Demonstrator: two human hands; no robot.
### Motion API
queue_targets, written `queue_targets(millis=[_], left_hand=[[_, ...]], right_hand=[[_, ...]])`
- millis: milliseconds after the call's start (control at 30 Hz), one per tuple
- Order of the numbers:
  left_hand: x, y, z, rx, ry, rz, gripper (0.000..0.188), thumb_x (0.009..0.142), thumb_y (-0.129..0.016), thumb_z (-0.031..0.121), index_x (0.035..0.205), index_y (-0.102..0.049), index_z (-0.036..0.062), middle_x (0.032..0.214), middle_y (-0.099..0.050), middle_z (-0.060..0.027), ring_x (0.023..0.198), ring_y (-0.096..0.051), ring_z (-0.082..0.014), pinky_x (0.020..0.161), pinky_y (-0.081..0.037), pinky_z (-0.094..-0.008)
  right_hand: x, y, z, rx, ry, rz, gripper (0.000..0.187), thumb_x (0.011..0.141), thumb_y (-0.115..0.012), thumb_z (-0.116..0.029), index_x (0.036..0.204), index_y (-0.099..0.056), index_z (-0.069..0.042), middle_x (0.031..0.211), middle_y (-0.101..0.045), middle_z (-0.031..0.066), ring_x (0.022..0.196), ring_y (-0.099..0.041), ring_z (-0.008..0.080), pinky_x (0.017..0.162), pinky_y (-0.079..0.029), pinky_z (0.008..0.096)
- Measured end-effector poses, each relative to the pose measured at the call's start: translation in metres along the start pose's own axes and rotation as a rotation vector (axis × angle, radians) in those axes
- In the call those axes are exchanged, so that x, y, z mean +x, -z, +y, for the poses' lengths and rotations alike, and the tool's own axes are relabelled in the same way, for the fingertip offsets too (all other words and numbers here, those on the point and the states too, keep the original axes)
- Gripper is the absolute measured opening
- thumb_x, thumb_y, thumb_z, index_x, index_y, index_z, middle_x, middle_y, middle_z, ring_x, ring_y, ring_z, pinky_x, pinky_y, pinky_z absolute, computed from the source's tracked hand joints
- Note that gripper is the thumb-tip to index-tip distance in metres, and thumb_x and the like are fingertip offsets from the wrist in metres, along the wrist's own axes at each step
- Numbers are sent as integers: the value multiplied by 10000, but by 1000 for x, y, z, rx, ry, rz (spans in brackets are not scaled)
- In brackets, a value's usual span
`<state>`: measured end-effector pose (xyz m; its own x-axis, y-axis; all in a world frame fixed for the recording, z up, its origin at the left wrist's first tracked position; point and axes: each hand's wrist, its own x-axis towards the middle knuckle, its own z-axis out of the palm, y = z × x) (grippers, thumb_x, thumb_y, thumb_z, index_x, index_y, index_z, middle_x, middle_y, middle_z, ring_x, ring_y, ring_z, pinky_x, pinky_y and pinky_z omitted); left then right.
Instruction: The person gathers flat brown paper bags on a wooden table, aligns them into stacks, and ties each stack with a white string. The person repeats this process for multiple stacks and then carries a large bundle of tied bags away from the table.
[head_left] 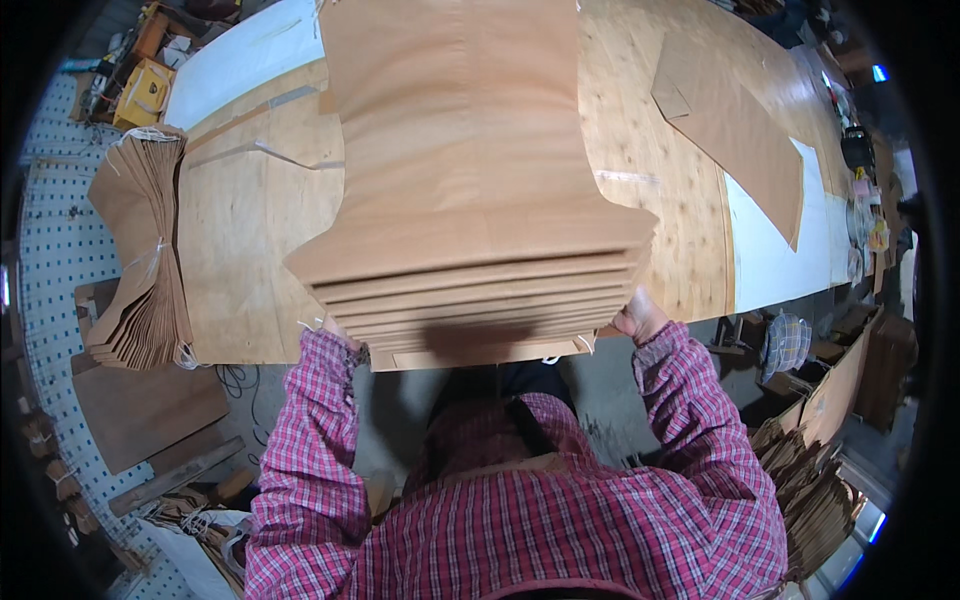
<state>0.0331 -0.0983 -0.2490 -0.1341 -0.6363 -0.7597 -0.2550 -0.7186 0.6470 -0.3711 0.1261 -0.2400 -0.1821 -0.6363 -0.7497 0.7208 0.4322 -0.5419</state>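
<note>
A stack of large brown paper sheets (pixel 470 230) lies on the plywood table in front of me, its near end fanned into stepped layers. My left hand (pixel 343 332) is at its near left corner, mostly hidden by the paper and my cuff. At the opposite near corner, my right hand (pixel 640 317) grips the edge from the side, fingers partly behind the layers. A dark shadow falls across the middle of the near layers. Short white strings show along the near edge, below the paper.
On the table's left end stands a tied bundle of folded brown paper (pixel 150 250). A loose brown sheet (pixel 735 135) lies at the right, partly over a white sheet (pixel 765 240). A yellow box (pixel 143 95) is at the far left; more brown paper (pixel 810 490) is stacked low right.
</note>
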Motion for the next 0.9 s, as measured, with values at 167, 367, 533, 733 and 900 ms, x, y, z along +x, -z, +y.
queue_targets(millis=[167, 367, 533, 733, 900], left_hand=[[-17, -13, -20, -78, 19, 23, 519, 1016, -461, 430, 1366, -524, 52, 1288, -608, -87, 1134, -579, -200, 922, -474, -327], [-36, -14, -39, -133, 39, 57, 522, 1018, -450, 437, 1376, -518, 63, 1302, -599, -87, 1150, -569, -203, 923, -468, -321], [-46, -9, -37, -136, 41, 81, 524, 1020, -442, 443, 1383, -513, 71, 1313, -592, -86, 1163, -561, -205, 924, -462, -317], [-83, 28, 57, 119, -121, 230, 621, 982, -447, 539, 1427, -483, 107, 1381, -545, -90, 1252, -503, -227, 996, -405, -358], [-125, -7, 177, 769, -615, -236, 849, 921, -426, 712, 1490, -403, 82, 1443, -497, -146, 1346, -441, -281, 1146, -281, -427]], right_hand=[[12, 10, 35, 96, 100, 0, 621, 988, -455, -504, 1389, -488, -31, 1364, -559, 187, 1227, -563, 317, 1043, -467, 470], [6, 24, 42, 106, 50, 36, 652, 995, -414, -531, 1415, -450, -34, 1373, -550, 186, 1237, -559, 321, 1043, -468, 474], [-1, 19, 37, 68, 68, -41, 633, 1002, -412, -529, 1416, -457, -53, 1362, -561, 164, 1245, -553, 299, 1036, -468, 466], [-48, 7, -73, -414, 387, 304, 522, 1016, -453, -477, 1289, -613, -63, 1221, -648, 69, 1144, -576, 163, 995, -421, 335], [-68, -87, -178, -1092, 694, -243, 489, 1020, -523, -352, 1331, -561, 24, 1342, -594, 128, 1276, -512, 211, 1090, -367, 319]])
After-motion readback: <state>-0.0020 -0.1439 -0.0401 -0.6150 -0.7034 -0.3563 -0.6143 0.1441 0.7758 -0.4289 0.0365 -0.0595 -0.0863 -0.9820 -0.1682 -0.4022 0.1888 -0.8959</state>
